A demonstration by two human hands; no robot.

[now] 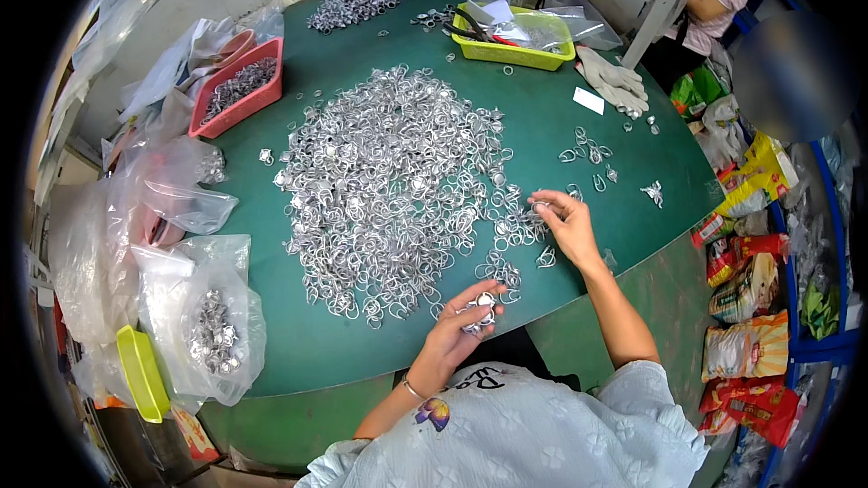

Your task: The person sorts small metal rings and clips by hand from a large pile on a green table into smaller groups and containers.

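A large heap of silver-coloured metal rings (389, 172) covers the middle of the green table (633, 190). Close to the table's front edge, my left hand (452, 325) is curled around several rings (481, 309) cupped in its fingers. To the right and a little farther off, my right hand (568, 224) pinches a ring (541, 206) between thumb and fingertips. Just left of that hand lies a smaller cluster of rings (514, 228), joined to the heap. Another little group (499, 269) rests between my two hands.
A pink basket (203, 122) of metal pieces stands at the left, near plastic bags (249, 307). At the back, a yellow-green basket (506, 56) holds pliers and bags, with grey gloves (615, 81) beside it. Loose rings (592, 149) lie right. Other people work across the table.
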